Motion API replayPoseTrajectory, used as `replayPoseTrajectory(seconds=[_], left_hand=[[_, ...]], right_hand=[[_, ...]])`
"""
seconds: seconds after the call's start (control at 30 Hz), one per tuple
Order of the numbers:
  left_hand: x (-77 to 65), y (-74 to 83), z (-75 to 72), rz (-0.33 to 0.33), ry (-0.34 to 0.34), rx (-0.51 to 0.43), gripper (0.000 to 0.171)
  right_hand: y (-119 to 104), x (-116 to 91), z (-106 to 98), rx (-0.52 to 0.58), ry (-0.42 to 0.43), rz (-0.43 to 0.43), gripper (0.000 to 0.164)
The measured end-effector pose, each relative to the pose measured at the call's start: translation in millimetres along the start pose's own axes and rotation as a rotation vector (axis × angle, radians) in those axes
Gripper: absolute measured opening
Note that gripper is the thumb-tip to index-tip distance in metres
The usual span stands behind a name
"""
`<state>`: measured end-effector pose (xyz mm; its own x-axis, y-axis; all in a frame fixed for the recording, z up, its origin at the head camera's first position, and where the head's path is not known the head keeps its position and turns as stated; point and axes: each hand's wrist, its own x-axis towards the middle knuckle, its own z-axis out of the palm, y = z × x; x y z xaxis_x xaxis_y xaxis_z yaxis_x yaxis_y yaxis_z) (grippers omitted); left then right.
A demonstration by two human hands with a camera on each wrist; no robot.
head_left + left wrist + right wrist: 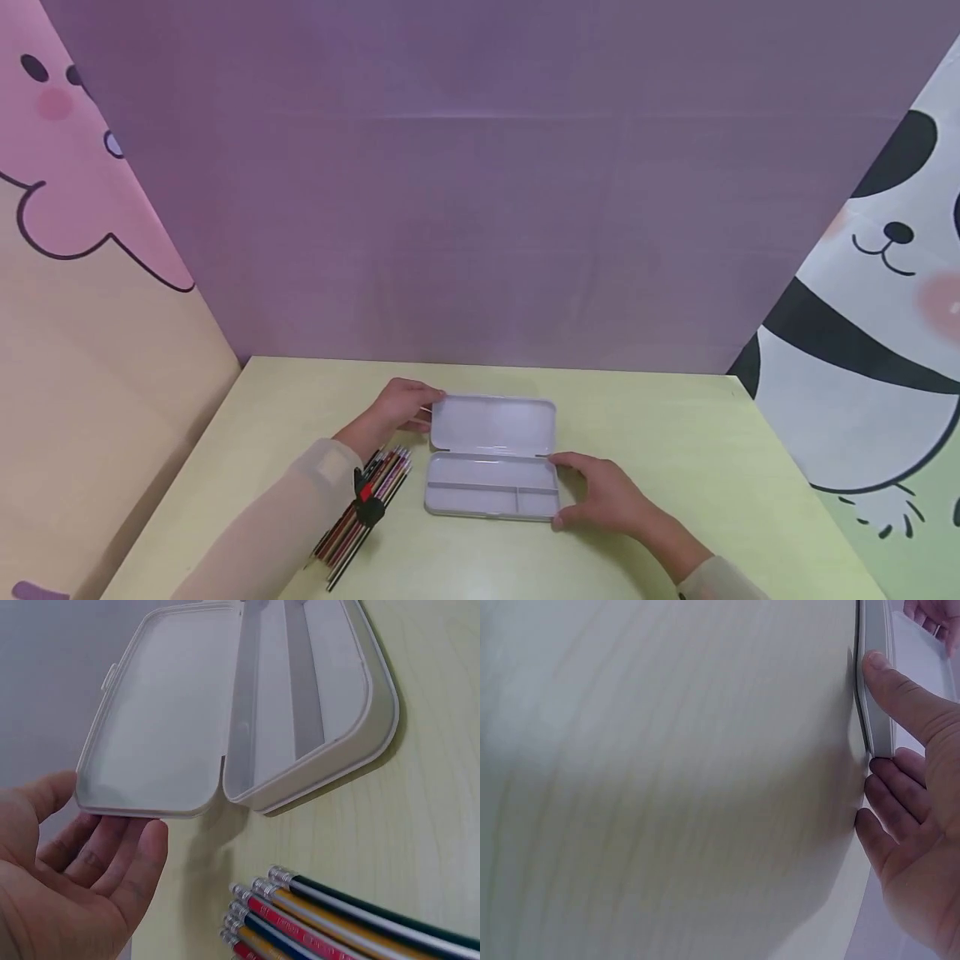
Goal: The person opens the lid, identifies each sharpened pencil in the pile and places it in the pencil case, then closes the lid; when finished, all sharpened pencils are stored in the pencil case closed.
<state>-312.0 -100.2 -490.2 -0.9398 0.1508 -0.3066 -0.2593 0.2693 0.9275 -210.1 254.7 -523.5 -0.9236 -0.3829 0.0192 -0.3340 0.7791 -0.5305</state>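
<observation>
An opened white pencil case [491, 502] lies on the table, its lid [493, 423] tilted back on the hinge. Shallow compartments split by thin dividers fill the base. At the lid's left edge is my left hand [405, 406]; in the left wrist view its fingers [56, 791] hold the lid's corner, some of them partly hidden behind it. My right hand [607, 498] grips the base's right end, thumb [904, 694] at the front corner and the other fingers along the side toward the hinge.
A bundle of pencils [390, 475] with metal ends, bound by a black strap [370, 510], lies left of the case, partly under the left sleeve [292, 508]. Behind the pale wooden table [675, 433] rises a purple panel [487, 208]; cartoon-printed panels flank both sides.
</observation>
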Motion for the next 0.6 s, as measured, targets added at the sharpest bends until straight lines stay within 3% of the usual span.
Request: replayPoseTrajectory(seconds=[0.27, 0.6], left_hand=[[-24.3, -0.3, -24.5, 0.056, -0.041, 0.033, 0.038], [-68.6, -32.0, -85.0, 0.029, 0.038, 0.106, 0.043]], right_hand=[[1.7, 1.5, 1.6, -0.013, 0.010, 0.000, 0.089], [2.5, 0.2, 1.7, -0.031, 0.021, -0.010, 0.090]])
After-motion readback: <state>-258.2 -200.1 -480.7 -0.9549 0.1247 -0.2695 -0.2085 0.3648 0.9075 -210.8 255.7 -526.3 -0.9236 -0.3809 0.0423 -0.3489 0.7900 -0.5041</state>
